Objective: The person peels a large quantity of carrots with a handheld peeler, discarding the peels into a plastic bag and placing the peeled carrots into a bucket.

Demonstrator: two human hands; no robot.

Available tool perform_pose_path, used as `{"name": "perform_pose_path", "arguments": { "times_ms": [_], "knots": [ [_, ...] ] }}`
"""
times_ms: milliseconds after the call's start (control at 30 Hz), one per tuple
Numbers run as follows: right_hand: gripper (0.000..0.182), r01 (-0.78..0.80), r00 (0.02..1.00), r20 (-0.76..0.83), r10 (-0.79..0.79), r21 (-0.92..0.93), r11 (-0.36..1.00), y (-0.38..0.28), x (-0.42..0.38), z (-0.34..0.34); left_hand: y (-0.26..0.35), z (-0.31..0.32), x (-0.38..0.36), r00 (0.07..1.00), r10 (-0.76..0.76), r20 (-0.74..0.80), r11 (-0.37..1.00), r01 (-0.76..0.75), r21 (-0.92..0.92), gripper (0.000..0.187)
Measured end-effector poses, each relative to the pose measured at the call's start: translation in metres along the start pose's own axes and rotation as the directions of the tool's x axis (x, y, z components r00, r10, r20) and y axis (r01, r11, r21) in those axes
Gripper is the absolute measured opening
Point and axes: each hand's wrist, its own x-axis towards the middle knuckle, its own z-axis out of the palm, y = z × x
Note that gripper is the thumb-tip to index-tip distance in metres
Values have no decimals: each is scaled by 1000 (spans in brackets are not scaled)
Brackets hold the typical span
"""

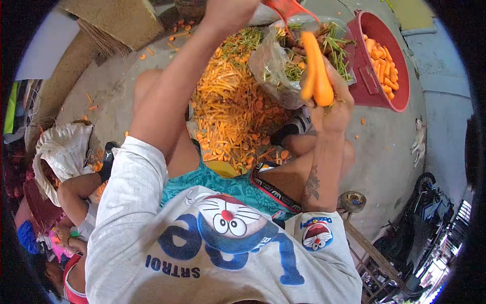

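The white shirt [223, 253] shows a cartoon cat and upside-down letters, partly "SRTROI". The right hand [331, 104] is closed around a peeled carrot [315, 71] at one o'clock. The left hand [228, 12], at twelve, grips a red-handled peeler [286, 7]. Between them lie a peel pile [233, 106] and a plastic bag [283, 66]; beyond, a red tub [372, 76] of carrots.

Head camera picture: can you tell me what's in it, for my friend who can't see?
A seated person's right hand holds up a carrot above a big pile of orange peelings on the ground. The left hand reaches up near a red tool. A red tub holds peeled carrots.
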Motion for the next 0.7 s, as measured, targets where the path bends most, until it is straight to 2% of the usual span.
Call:
{"name": "perform_pose_path", "arguments": {
  "times_ms": [33, 67, 100, 133, 167, 200, 233, 300, 333, 400, 433, 500, 533, 567, 600, 633, 667, 700],
  "knots": [
    [50, -43, 999, -3, 43, 16, 999, -2, -1, 5, -6, -4, 0, 1000, 11, 5, 1000, -11, 3, 13],
    [50, -86, 996, -4, 86, 29, 996, -4, -1, 8, -19, -7, -2, 989, 142, 36, 948, -146, 283, 21],
    [44, -103, 994, 40, 100, 81, 991, -4, 1, 0, -28, -7, -1, 962, 255, 95, 803, -266, 534, 31],
    [44, -100, 994, 43, 97, 79, 992, -6, 3, -5, -20, -2, -4, 961, 260, 94, 802, -269, 534, 31],
    [43, -133, 989, 78, 122, 159, 978, -6, 5, -10, -13, 8, -16, 973, 3, 230, 751, -155, 642, 31],
    [43, -171, 982, 114, 148, 238, 956, -5, 6, -13, -6, 18, -27, 909, -270, 319, 659, -67, 750, 31],
    [43, -180, 981, 113, 156, 239, 954, -4, 7, -14, 3, 24, -34, 907, -278, 315, 658, -59, 750, 31],
    [43, -183, 982, 105, 158, 300, 936, -4, 7, -16, 18, 34, -37, 869, -231, 438, 790, -95, 605, 30],
    [43, -175, 984, 97, 152, 304, 936, -3, 6, -15, 9, 35, -35, 864, -229, 448, 792, -101, 602, 30],
    [43, -208, 971, 186, 151, 345, 915, -4, 5, -11, -23, 33, -34, 759, -378, 531, 746, -90, 660, 32],
    [43, -209, 969, 197, 148, 341, 917, -4, 4, -10, -29, 30, -35, 727, -481, 490, 649, -81, 756, 31],
    [44, -90, 966, 258, 12, 292, 952, -8, 2, -5, -34, 28, -36, 741, -457, 492, 667, -80, 741, 31],
    [44, -89, 965, 261, 9, 297, 951, -5, 5, 1, -34, 28, -37, 737, -443, 511, 690, -84, 719, 31],
    [44, 130, 988, 57, -141, 170, 977, 2, 6, 9, -34, 29, -38, 804, -319, 502, 750, -110, 652, 30],
    [45, 316, 940, -130, -314, -3, 949, 3, 6, 15, -33, 30, -37, 795, -320, 516, 752, -119, 649, 30],
    [48, 174, 976, -154, -151, 149, 973, -3, 5, 8, -32, 30, -35, 834, -275, 479, 748, -127, 651, 30],
    [48, 180, 974, -162, -156, 148, 972, -1, 8, -4, -29, 30, -33, 871, -228, 435, 745, -132, 654, 30],
    [48, 107, 994, -62, -94, 262, 959, 6, 16, -20, -22, 30, -34, 862, -296, 411, 718, -83, 691, 31]
  ]
}}
